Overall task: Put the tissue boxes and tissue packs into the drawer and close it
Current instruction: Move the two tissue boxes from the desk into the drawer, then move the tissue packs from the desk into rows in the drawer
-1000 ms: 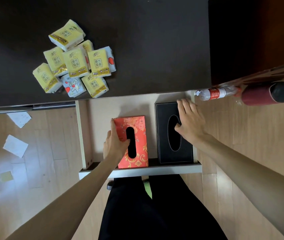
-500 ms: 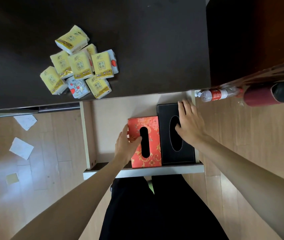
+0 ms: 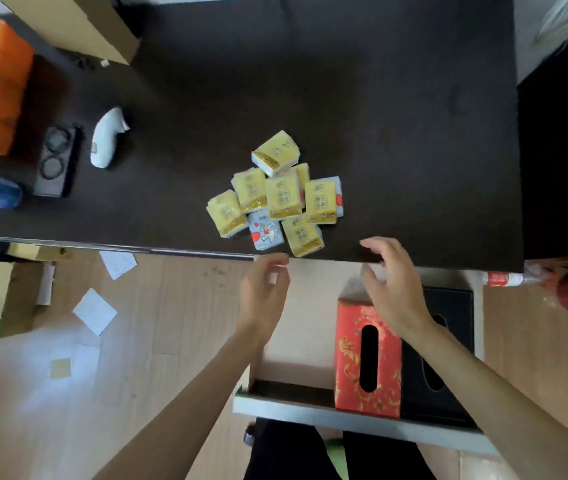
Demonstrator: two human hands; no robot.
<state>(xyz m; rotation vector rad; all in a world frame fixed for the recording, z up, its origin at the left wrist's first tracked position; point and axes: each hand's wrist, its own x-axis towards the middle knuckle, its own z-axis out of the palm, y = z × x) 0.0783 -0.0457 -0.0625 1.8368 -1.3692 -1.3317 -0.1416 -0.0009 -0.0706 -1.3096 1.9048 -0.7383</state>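
Both hands are empty and loosely open, fingers curled as if readying a grasp. The left hand hangs over the bench edge and the left part of the open drawer; the right hand hovers beside it, above the far end of the red box. That box and the black box lie side by side, touching, below and to the right of the right hand, pushed against the drawer's right side. This packing seems deliberate: it leaves the drawer floor under the left hand bare, room for what remains. The packs sit in a loose heap on the bench just beyond both hands' fingertips, near the edge, several yellow ones overlapping and two white printed ones tucked among them. Both hands point toward the heap, so the step in hand looks like gathering packs, perhaps a few at once with both hands. The boxes appear done; the packs and the closing are still to do. The heap is loose, so a hurried grab could knock a pack off the edge to the floor. Farther to the left of the left hand, a white gadget lies apart from the work.
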